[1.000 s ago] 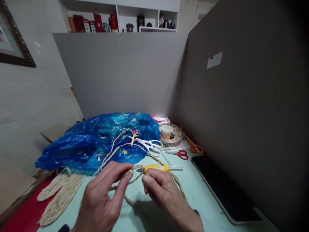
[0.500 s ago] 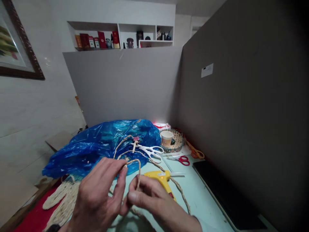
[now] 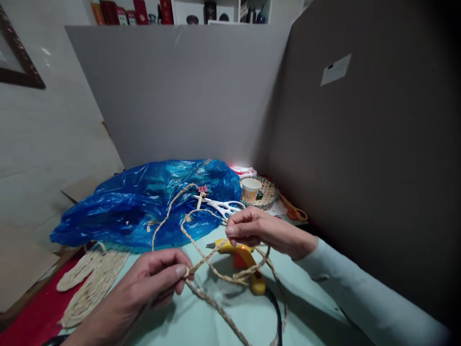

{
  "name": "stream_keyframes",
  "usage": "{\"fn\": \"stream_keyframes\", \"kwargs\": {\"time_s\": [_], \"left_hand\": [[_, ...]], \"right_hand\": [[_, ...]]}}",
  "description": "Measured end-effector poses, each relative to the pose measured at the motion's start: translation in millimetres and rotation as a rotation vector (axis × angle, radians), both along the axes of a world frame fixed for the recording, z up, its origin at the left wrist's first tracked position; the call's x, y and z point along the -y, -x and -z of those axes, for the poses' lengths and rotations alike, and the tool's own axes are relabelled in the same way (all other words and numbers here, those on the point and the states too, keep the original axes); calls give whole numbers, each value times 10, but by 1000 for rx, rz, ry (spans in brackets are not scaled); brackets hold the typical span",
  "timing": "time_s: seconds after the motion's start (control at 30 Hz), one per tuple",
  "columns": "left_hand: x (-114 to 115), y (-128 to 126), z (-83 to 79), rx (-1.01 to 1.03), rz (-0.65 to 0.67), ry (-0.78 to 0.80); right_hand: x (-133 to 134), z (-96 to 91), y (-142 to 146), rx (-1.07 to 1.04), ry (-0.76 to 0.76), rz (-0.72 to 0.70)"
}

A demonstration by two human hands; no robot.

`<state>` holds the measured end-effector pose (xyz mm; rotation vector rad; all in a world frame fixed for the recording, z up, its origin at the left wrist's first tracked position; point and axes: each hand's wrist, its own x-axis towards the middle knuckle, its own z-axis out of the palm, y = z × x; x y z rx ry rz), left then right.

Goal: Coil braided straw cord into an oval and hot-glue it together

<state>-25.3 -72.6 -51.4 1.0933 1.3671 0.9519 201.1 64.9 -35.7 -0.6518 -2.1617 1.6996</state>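
Observation:
My left hand (image 3: pixel 158 281) pinches a pale braided straw cord (image 3: pixel 225 315) between thumb and fingertips at the front of the table. Up and to the right, my right hand (image 3: pixel 255 229) grips another stretch of the same cord, which runs taut between the two hands. Loops of it hang below and curl back toward the blue bag. Under the right hand lies a yellow glue gun (image 3: pixel 257 283) with a small orange light lit; the hand covers part of it. White-handled scissors (image 3: pixel 225 207) lie just behind, partly hidden.
A blue plastic bag (image 3: pixel 144 211) spreads across the back left, with a pink clip (image 3: pixel 202 189) by it. Flat coiled straw pieces (image 3: pixel 90 283) lie on red cloth (image 3: pixel 43 317) at left. A paper cup (image 3: pixel 250 189) stands in a woven basket (image 3: pixel 268 194); orange-handled scissors (image 3: pixel 296 211) are alongside.
My hands have moved apart, the right one up and rightward, stretching the cord between them. The view has tilted downward, and more of the glue gun's handle shows.

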Motion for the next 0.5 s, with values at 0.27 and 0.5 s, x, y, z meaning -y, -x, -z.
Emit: {"fn": "stream_keyframes", "kwargs": {"time_s": [0.27, 0.5], "left_hand": [[-33, 14, 312, 372, -382, 199], [-127, 230, 452, 509, -669, 69]], "right_hand": [[-491, 271, 543, 215, -379, 40], [-288, 267, 120, 281, -706, 523]]}}
